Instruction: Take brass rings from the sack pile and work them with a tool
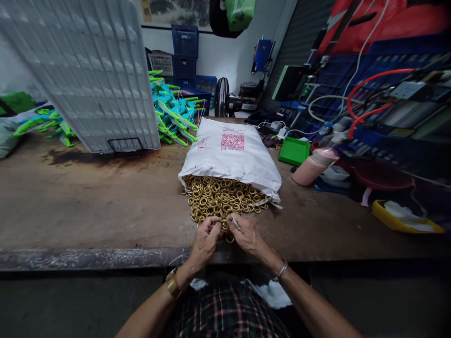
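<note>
A heap of brass rings (207, 199) spills from the mouth of a white woven sack (218, 157) lying on the worktable (105, 206). At the heap's near edge my left hand (205, 240) is closed in a pinch; whatever its fingertips grip is too small to make out. Just beside it, my right hand (247, 236) is closed around a small silver metal piece (235, 223) that shows between thumb and forefinger. A few rings lie between and below the fingertips.
A ribbed translucent plastic panel (105, 84) stands at left. Behind it are green-and-blue plastic pieces (174, 110). To the right are a green tray (294, 151), a pink bottle (312, 168) and a yellow tray (405, 220). A black fan (221, 97) stands behind the sack.
</note>
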Tool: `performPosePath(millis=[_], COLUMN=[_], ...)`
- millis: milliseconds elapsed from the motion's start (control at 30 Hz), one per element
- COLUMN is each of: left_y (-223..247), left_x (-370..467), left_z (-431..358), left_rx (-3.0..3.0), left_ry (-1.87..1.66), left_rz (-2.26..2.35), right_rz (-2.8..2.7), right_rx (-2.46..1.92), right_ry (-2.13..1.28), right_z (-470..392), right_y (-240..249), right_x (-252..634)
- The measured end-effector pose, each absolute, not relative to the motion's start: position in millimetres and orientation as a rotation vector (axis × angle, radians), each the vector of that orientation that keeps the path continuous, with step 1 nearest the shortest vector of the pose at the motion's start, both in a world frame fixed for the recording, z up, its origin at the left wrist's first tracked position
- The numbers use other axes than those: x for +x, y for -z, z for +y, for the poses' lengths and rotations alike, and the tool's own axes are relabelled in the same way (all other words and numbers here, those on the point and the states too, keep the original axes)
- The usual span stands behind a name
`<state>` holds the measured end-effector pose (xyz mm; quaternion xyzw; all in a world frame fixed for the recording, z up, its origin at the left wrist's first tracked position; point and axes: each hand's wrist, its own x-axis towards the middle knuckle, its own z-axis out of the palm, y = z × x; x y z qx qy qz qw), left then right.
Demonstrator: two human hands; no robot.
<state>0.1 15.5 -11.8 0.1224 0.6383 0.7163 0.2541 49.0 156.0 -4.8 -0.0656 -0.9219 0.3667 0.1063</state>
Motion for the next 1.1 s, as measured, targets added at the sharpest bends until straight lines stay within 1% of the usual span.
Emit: performPosePath(millis=[267,433,500,600,733,833,933,1100], left_y=[7.0,5.7,7.8,10.5,7.5,2.8,1.4,9.7], left_x=[4.7,12.1,15.3,19.5,23.0,23.2,21.4,18.5], left_z=[17.3,16.6,16.3,14.6,11.5,10.6,10.8,11.6], left_rx=[0.448,0.497,0.498,0.472,0.393,0.357,0.342,0.315], left_ry=[-1.891,-1.933,-1.939,-1.903,-1.794,-1.78,-1.771,-1.805], left_rz=[1.779,1.83,1.804,1.738,1.619,1.526,1.493,1.428], right_rz=[-2.515,-2.219,-2.092,-2.084,-2.281,-2.377,-2.394,-2.394], right_rx=[-0.395,-0.674,-0.705,-0.707,-0.633,-0.513,-0.451,-0.434], right_ry=[-1.674,-2.242,-2.362,-2.287,-1.949,-1.782,-1.748,-1.8], right_z=[145.8,137.3,134.6,134.5,139.9,142.8,143.2,144.4], right_y=[-3.2,-2.1,0.0,4.5,5.6,2.9,1.5,2.1], right_x=[64.4,66.3,67.7,68.9,67.6,65.6,64.1,61.9])
